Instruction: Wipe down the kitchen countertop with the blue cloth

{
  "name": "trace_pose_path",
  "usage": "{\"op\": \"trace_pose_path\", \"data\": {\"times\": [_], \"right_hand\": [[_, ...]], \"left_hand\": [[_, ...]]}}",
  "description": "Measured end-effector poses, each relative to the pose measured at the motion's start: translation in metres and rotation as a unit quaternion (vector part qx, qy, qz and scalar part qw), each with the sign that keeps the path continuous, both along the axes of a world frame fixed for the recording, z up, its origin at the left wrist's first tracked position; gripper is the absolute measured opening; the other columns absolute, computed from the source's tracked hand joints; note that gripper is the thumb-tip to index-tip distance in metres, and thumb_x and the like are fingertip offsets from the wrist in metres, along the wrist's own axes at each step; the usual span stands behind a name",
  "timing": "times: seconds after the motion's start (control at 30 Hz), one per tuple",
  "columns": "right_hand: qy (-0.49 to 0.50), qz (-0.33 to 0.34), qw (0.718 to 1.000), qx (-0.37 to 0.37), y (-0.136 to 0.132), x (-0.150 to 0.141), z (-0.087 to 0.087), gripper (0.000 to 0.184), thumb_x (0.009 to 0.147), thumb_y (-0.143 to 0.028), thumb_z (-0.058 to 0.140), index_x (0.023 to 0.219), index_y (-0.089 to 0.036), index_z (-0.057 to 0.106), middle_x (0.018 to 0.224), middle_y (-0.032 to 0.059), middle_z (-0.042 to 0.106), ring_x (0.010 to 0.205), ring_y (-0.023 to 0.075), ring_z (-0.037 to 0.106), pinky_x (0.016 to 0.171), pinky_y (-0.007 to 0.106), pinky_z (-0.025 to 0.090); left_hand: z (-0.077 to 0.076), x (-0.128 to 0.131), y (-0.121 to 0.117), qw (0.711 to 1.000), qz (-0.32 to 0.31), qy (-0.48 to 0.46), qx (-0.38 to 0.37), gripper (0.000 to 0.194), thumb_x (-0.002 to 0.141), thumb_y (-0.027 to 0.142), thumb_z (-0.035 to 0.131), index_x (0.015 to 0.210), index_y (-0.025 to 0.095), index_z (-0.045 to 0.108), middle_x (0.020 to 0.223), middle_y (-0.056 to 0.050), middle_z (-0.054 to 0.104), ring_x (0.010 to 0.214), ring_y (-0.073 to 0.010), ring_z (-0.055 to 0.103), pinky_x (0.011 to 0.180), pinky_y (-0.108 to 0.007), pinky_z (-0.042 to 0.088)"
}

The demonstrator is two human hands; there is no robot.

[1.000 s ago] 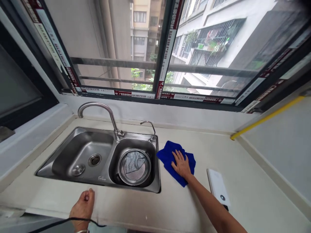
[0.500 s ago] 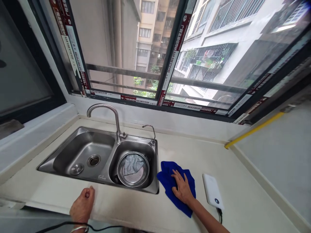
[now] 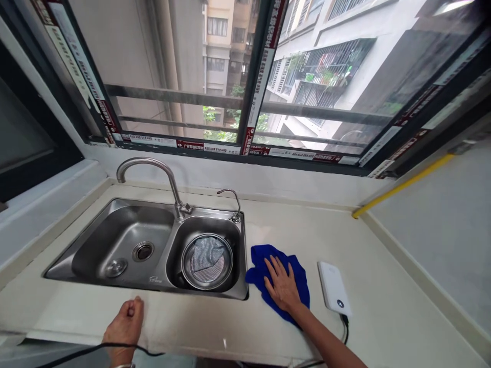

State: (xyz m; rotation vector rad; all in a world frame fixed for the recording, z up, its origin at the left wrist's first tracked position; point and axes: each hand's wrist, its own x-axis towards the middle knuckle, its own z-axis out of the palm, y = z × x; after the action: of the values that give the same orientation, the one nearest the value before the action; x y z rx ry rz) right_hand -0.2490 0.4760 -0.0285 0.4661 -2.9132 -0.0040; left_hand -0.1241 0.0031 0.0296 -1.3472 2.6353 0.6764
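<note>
My right hand [image 3: 283,287] lies flat with fingers spread on a blue cloth [image 3: 261,266], pressing it onto the pale countertop [image 3: 299,230] just right of the sink. My left hand [image 3: 125,325] rests as a loose fist on the counter's front edge, below the sink, with nothing visible in it. A black cable [image 3: 76,352] runs past its wrist.
A double steel sink [image 3: 115,235] holds a round strainer bowl [image 3: 207,261] with a grey cloth in its right basin. Two taps stand behind it. A white power bank [image 3: 333,289] with a cable lies right of the cloth. A window and a yellow pipe [image 3: 402,186] border the counter.
My right hand has drawn the blue cloth back toward the counter's front edge, closer to the power bank. The left hand has stayed in place.
</note>
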Motion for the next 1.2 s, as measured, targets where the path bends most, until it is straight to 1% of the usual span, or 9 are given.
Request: {"op": "trace_pose_path", "data": {"times": [0.23,0.37,0.47,0.57,0.7,0.83,1.07,1.2], "right_hand": [[-0.004,-0.076,0.997,0.004,0.014,-0.071,-0.001,0.058,0.1,-0.038,0.028,0.155,-0.02,0.034,0.161,0.0085,0.033,0.148,0.0264,0.027,0.121,0.057,0.013],[-0.006,-0.136,0.991,0.007,0.018,-0.107,-0.002,0.059,0.1,-0.04,0.026,0.155,-0.018,0.033,0.16,0.0112,0.033,0.147,0.0286,0.026,0.12,0.059,0.012],[-0.006,-0.179,0.984,0.008,0.018,-0.127,-0.002,0.06,0.101,-0.041,0.025,0.155,-0.017,0.032,0.16,0.0128,0.033,0.147,0.03,0.024,0.118,0.06,0.014],[-0.016,-0.2,0.98,0.011,0.017,-0.135,-0.001,0.061,0.101,-0.042,0.024,0.156,-0.017,0.03,0.161,0.0129,0.031,0.147,0.0303,0.023,0.118,0.061,0.015],[-0.019,-0.205,0.979,0.007,0.015,-0.131,0.001,0.06,0.102,-0.042,0.023,0.156,-0.018,0.031,0.161,0.0109,0.031,0.148,0.028,0.024,0.119,0.059,0.013],[-0.005,-0.212,0.977,0.008,0.01,-0.117,0.0,0.059,0.102,-0.039,0.023,0.154,-0.016,0.035,0.16,0.013,0.033,0.147,0.0295,0.026,0.119,0.06,0.013],[0.027,-0.201,0.979,0.015,0.0,-0.077,-0.006,0.057,0.101,-0.035,0.025,0.152,-0.014,0.039,0.157,0.0148,0.038,0.145,0.0305,0.031,0.118,0.06,0.015],[0.034,-0.179,0.983,0.017,-0.006,-0.048,-0.01,0.056,0.101,-0.035,0.026,0.151,-0.014,0.042,0.157,0.0155,0.038,0.145,0.031,0.032,0.118,0.06,0.015]], "left_hand": [[-0.005,-0.001,-0.001,1.0,0.012,0.001,-0.006,0.046,0.091,0.063,0.033,0.089,0.026,0.061,0.075,-0.005,0.063,0.066,-0.0248,0.052,0.066,-0.032,0.035],[-0.006,-0.002,-0.003,1.0,0.021,0.005,-0.005,0.047,0.09,0.063,0.033,0.087,0.026,0.061,0.073,-0.005,0.061,0.065,-0.0244,0.05,0.067,-0.032,0.035],[-0.006,-0.004,-0.003,1.0,0.03,-0.005,0.003,0.045,0.09,0.063,0.035,0.086,0.026,0.061,0.074,-0.005,0.062,0.065,-0.0239,0.048,0.068,-0.032,0.034],[-0.005,-0.006,-0.002,0.999,0.046,-0.006,0.002,0.041,0.089,0.061,0.038,0.086,0.026,0.061,0.075,-0.004,0.062,0.063,-0.0227,0.046,0.068,-0.031,0.033],[-0.005,-0.006,0.0,0.998,0.055,0.008,0.0,0.039,0.089,0.06,0.04,0.084,0.026,0.06,0.075,-0.003,0.061,0.062,-0.0221,0.044,0.066,-0.03,0.032],[-0.004,-0.003,-0.001,0.998,0.049,0.013,0.026,0.039,0.089,0.061,0.04,0.085,0.027,0.059,0.078,-0.003,0.061,0.063,-0.0217,0.045,0.066,-0.03,0.031],[-0.004,-0.002,-0.002,0.999,0.037,0.002,0.033,0.042,0.089,0.062,0.035,0.091,0.028,0.06,0.085,-0.005,0.064,0.068,-0.0238,0.047,0.069,-0.031,0.031],[-0.006,-0.001,-0.003,0.999,0.031,0.002,0.033,0.044,0.089,0.062,0.033,0.092,0.028,0.061,0.086,-0.006,0.064,0.069,-0.0255,0.049,0.068,-0.032,0.032]]}}
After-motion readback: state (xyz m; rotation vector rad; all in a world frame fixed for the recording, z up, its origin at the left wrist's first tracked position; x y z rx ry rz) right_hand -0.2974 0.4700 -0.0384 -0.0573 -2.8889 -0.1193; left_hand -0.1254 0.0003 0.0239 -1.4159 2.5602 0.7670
